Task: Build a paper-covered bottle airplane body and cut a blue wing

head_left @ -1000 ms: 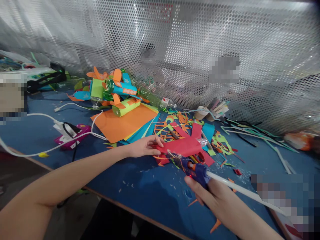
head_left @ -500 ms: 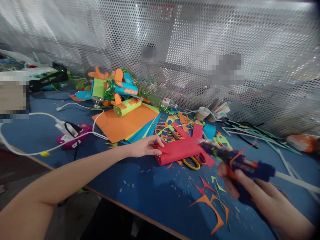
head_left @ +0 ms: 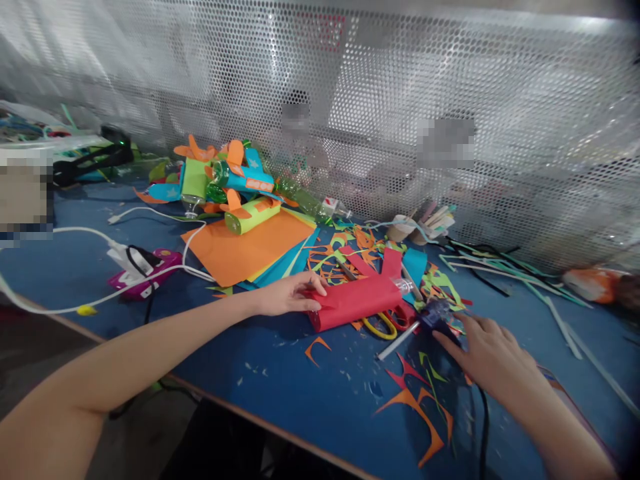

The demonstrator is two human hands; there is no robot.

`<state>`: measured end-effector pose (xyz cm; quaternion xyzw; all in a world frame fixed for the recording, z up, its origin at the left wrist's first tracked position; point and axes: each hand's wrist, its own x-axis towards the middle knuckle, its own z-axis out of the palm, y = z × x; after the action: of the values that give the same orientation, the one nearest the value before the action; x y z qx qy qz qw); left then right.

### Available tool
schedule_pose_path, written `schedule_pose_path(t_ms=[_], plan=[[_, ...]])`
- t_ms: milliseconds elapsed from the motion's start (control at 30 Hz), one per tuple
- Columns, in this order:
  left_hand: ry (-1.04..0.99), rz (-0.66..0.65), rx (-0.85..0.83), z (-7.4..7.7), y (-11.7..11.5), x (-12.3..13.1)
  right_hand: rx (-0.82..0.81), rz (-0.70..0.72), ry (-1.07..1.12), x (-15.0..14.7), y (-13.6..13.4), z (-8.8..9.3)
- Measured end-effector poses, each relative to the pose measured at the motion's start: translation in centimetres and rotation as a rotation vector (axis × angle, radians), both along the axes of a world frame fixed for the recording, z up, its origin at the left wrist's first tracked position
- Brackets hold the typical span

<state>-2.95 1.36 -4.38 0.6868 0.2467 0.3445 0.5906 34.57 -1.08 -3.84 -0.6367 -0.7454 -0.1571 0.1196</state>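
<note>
A plastic bottle wrapped in red paper [head_left: 357, 303], with red paper fins, lies on its side on the blue table. My left hand [head_left: 295, 293] is at its near left end, fingers curled and thumb pressed against a red fin there. The clear bottle neck points right. Just past it, a dark blue glue gun [head_left: 434, 316] rests low on the tabletop, its white glue stick [head_left: 399, 341] sticking out toward me. My right hand [head_left: 493, 350] is around the gun's grip, thumb along the body; part of the grip is hidden under the hand.
Scissors with yellow handles [head_left: 381, 327] lie under the red bottle. Paper scraps [head_left: 415, 413] are scattered around. Orange sheets [head_left: 245, 243] and finished paper-wrapped bottles [head_left: 253, 215] sit at the back left. A white cable [head_left: 150, 277] crosses the left; perforated metal [head_left: 380, 80] stands behind.
My right hand has lowered the glue gun to the table and turned it, so its glue stick now points left toward me. My left hand has stayed at the red bottle.
</note>
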Motion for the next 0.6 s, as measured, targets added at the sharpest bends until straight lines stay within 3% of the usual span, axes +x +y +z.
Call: schedule_pose_path(t_ms=[67,167,233,333,600], plan=[[-0.007,0.002,0.011,0.0,0.0,0.1,0.042,0.109,0.009,-3.2,-1.2,2.0],[-0.016,0.016,0.023,0.0,-0.1,0.1,-0.030,0.442,0.225,-9.1,-2.7,4.3],[-0.013,0.020,0.017,0.1,-0.2,0.1,-0.120,0.643,0.224,-12.4,-3.1,4.9],[-0.012,0.009,-0.009,0.1,-0.3,0.1,-0.125,0.796,0.160,-15.1,-2.7,5.0],[-0.045,0.005,-0.066,0.1,-0.1,0.1,-0.144,0.834,0.202,-16.2,0.0,4.7]])
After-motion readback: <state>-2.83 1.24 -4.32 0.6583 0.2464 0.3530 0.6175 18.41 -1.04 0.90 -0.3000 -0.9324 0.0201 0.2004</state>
